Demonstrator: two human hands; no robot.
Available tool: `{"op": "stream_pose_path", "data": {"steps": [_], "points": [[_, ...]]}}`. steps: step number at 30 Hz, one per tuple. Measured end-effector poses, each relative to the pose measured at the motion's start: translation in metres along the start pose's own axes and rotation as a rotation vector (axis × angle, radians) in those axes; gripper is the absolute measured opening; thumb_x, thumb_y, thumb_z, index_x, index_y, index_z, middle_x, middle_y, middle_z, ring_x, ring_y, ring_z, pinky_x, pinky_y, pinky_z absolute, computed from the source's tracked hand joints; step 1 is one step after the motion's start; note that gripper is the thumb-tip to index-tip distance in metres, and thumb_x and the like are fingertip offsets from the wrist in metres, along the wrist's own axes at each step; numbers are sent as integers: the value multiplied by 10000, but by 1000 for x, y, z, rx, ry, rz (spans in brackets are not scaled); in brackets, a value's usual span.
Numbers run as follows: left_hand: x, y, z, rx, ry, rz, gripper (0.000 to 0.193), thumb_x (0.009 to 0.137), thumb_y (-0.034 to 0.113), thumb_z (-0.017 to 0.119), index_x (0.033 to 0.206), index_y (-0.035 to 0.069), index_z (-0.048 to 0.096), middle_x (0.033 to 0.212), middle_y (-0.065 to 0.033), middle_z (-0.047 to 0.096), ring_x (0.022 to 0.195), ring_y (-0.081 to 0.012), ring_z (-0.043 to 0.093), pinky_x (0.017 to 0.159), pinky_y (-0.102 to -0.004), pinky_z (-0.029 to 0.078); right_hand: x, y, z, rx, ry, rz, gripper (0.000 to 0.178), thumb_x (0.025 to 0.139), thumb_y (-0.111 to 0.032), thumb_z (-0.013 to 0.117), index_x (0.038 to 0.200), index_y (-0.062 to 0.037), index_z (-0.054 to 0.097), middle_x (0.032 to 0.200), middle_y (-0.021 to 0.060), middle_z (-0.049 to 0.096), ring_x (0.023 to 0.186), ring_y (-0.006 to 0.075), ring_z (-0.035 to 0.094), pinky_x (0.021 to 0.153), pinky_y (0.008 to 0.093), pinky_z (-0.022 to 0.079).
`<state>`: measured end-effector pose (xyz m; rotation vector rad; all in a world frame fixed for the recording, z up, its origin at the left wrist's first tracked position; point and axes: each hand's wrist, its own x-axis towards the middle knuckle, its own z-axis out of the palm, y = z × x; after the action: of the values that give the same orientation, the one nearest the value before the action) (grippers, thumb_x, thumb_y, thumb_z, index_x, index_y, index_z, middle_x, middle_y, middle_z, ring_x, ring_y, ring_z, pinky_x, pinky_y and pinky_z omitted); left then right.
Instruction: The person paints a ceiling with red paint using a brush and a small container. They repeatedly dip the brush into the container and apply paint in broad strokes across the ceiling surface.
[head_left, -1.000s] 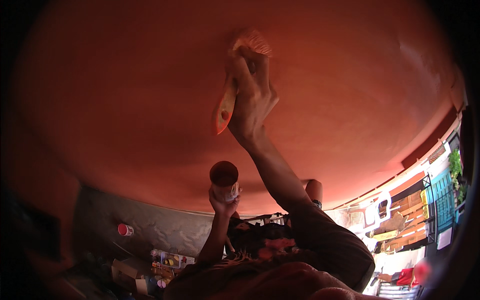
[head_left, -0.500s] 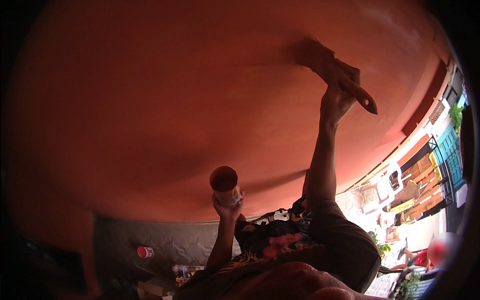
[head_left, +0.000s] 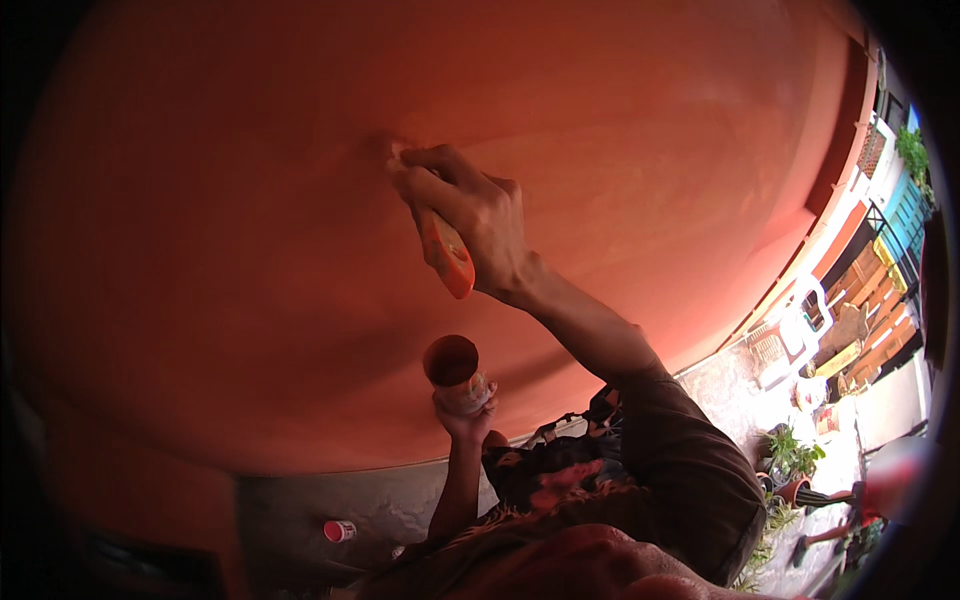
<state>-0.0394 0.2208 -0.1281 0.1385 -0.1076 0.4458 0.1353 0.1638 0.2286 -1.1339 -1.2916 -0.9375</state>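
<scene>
A large terracotta-orange painted surface (head_left: 250, 200) fills most of the view. My right hand (head_left: 480, 220) is raised against it, gripping a paintbrush with an orange handle (head_left: 447, 258); the bristles press on the surface near the upper left of the hand. Lower down, my left hand (head_left: 462, 405) holds up a small round paint cup (head_left: 452, 362) with dark reddish paint inside. My right arm in a dark sleeve (head_left: 690, 460) runs down to the lower right.
A grey unpainted strip (head_left: 330, 500) lies below the orange area, with a small red-and-white can (head_left: 339, 530) on the ground. At the right are a white plastic chair (head_left: 800, 320), potted plants (head_left: 785, 455), wooden items and a blue gate.
My right hand swept the brush from the upper middle to the far right, then back left and lower. The left hand with the cup stayed about where it was.
</scene>
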Motion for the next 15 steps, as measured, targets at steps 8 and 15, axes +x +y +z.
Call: {"op": "stream_pose_path", "data": {"steps": [8,15], "points": [[4,-3,5,44,-20,-28,701,893,587,590,1340,55,498,1265,-129,543,1088,-346,531,717,-340,499,16,82,-69,426,378,466,188,844,-42,680,1024,12,670,969,85,679,894,194,659,840,361,548],[4,-5,7,59,5,-33,714,891,594,592,1344,51,494,1256,-137,542,1088,-344,534,708,-344,505,8,136,-146,-225,689,321,98,876,-21,649,951,-58,700,897,26,694,720,182,664,601,349,533]]}}
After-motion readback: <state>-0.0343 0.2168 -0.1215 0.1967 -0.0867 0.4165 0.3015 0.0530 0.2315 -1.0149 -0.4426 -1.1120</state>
